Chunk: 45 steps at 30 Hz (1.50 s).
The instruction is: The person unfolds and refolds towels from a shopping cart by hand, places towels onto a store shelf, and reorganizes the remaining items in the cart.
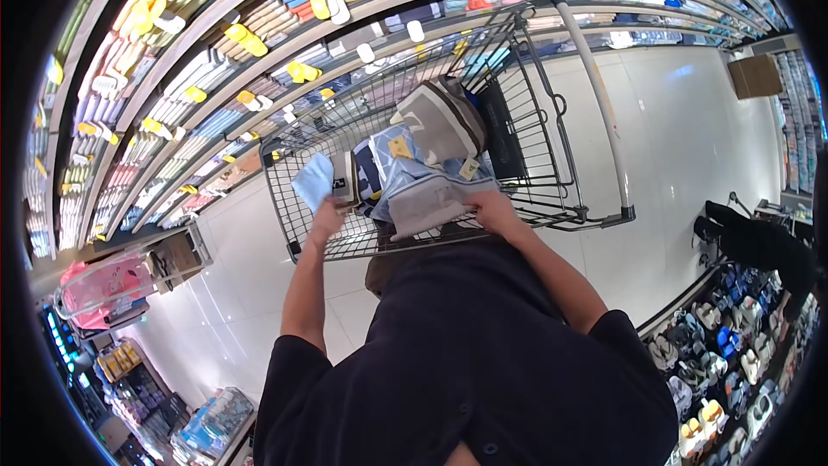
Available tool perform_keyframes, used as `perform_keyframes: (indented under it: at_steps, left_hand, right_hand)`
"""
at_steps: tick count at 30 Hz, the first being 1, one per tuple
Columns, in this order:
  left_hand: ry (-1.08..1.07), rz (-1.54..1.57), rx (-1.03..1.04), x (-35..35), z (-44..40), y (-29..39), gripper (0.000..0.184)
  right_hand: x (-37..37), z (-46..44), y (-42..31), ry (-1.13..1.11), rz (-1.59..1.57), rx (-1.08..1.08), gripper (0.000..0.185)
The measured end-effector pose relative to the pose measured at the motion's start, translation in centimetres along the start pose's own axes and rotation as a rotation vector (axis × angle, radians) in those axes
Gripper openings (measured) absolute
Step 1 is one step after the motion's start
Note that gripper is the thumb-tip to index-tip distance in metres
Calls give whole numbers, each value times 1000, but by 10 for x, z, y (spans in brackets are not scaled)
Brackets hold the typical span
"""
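My left hand (326, 219) is at the left part of a wire shopping cart (552, 179), its fingers closed at the lower corner of a light blue towel (314, 181). Right beside those fingers lies a folded striped towel (343, 179) in grey and dark tones. My right hand (494, 210) is closed on the edge of a grey towel (431, 207), which lies along the cart's near side. Between the hands are a blue patterned towel (392, 145) with a yellow tag and a navy patterned one (366, 171). A larger grey-brown folded towel (435, 125) sits behind them.
Shelves (250, 56) of folded towels with yellow and white tags curve along the far and left sides. The cart's handle (591, 78) is to the right. A person in dark clothes (759, 246) bends by a shoe display (733, 336). A cardboard box (755, 77) stands far right.
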<state>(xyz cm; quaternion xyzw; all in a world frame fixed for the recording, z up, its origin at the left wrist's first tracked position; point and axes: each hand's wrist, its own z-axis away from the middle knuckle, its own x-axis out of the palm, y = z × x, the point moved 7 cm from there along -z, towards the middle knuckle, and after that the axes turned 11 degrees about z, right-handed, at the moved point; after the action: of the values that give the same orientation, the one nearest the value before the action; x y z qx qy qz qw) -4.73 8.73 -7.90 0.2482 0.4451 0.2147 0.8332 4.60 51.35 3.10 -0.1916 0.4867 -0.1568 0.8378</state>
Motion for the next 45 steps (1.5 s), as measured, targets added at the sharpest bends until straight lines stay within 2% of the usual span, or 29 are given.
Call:
perform_keyframes:
  at_steps: [1,2,3,4,6,8,10,12,13,14,16,20,21,22,24,25,26,28,30,31,33,35,36,38,39,41,42,44,45]
  left_hand:
    - [127,-208,-24,-26,1,12,48]
    - [158,-164,-115,-42,-10,-10,60]
    - [143,-232,-134,-46,-30,-55,69]
    - [129,-294,-176,-52,-37,-69,80]
    - [149,-253,-246,-60,-47,-100,89]
    - [75,-150,-269,-58,-55,-121,91]
    - [-8,-59,-286,-47,-47,-114,93]
    - [218,-118,-188,-59,-34,-70,95]
    - [296,-125,-192,-60,-32,-62,96]
    - [289,-122,-176,-61,-34,-54,96]
    - [334,-174,-95,-64,-35,-47,96]
    - [332,-186,-77,-77,-48,-46,95]
    - [278,-216,-88,-80,-50,-43,86]
    - [284,-214,-90,-81,-53,-47,86]
    - [188,-271,-140,-78,-62,-59,66]
    - [229,-352,-132,-74,-65,-71,42]
    - [173,-409,-147,-66,-72,-91,27]
    - [192,-399,-201,-65,-55,-64,18]
    - [93,-395,-190,-49,-51,-78,28]
    - [36,-329,-255,-47,-42,-76,33]
    - [52,-388,-161,-42,-29,-67,50]
    - [149,-147,9,-50,-7,-35,53]
    - [66,84,60,-54,1,-11,49]
    - [152,48,207,-66,23,31,47]
    - [147,34,207,-68,28,52,47]
    - [88,496,236,-75,38,98,45]
    - [101,484,227,-77,42,120,45]
    - [106,909,111,-75,42,158,43]
    - [78,970,37,-72,43,174,42]
  right_hand:
    - [4,-4,6,125,-81,-69,41]
    - [4,-4,6,121,-82,-60,41]
    - [-12,2,-2,300,-82,-146,39]
    - [-30,12,-12,479,-80,-231,38]
    - [-46,21,-20,407,-208,-154,39]
    - [-52,22,-18,484,-391,-192,42]
    - [-33,19,-5,547,-478,-119,43]
    - [-13,13,14,410,-866,21,41]
    - [-24,18,10,436,-813,15,43]
    - [-24,18,13,451,-808,23,43]
    - [-1,12,27,327,-1248,138,39]
    - [8,11,36,204,-1503,209,32]
    - [-1,13,30,196,-1563,184,30]
    - [-10,14,24,187,-1623,156,28]
    - [-17,17,23,186,-1634,175,29]
    - [-19,18,23,139,-1686,144,30]
    - [-21,17,23,100,-1741,104,30]
    - [-22,13,28,107,-1770,70,30]
    - [-15,15,37,88,-1742,298,29]
    - [-22,18,31,176,-1746,396,29]
    - [-3,12,47,247,-1757,403,29]
    - [0,13,53,322,-1751,431,31]
    - [3,12,55,345,-1767,437,31]
    - [14,11,60,388,-1781,477,23]
    - [16,10,59,400,-1804,491,25]
    - [21,10,58,381,-1821,503,27]
    - [23,8,56,364,-1820,512,28]
    - [21,7,54,337,-1815,512,29]
    - [23,9,54,331,-1803,524,29]
